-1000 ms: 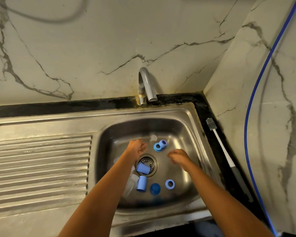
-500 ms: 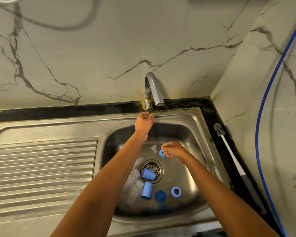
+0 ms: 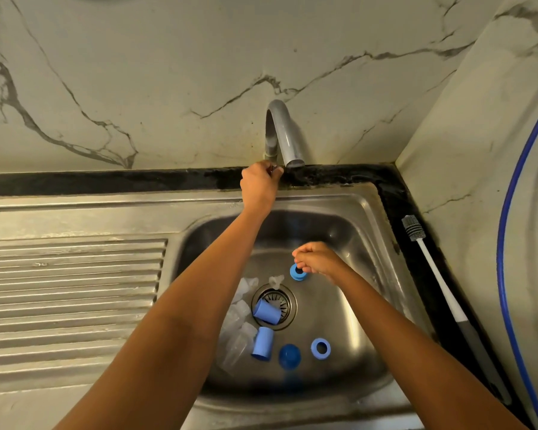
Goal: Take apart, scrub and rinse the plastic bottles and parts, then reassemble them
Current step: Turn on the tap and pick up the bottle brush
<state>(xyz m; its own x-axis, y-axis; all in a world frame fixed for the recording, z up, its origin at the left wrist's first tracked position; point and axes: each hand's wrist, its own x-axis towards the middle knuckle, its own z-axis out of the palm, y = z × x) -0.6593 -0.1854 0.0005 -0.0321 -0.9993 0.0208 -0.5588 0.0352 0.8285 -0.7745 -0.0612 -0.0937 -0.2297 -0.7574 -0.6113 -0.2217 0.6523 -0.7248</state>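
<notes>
blue caps [image 3: 263,342] and rings [image 3: 320,348], clear bottles [image 3: 235,332], scattered in basin

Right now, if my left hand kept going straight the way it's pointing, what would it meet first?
The faucet: your left hand is at its base, fingers curled on what looks like the tap handle. Behind it stands the marble wall, though depth is unclear.
</notes>
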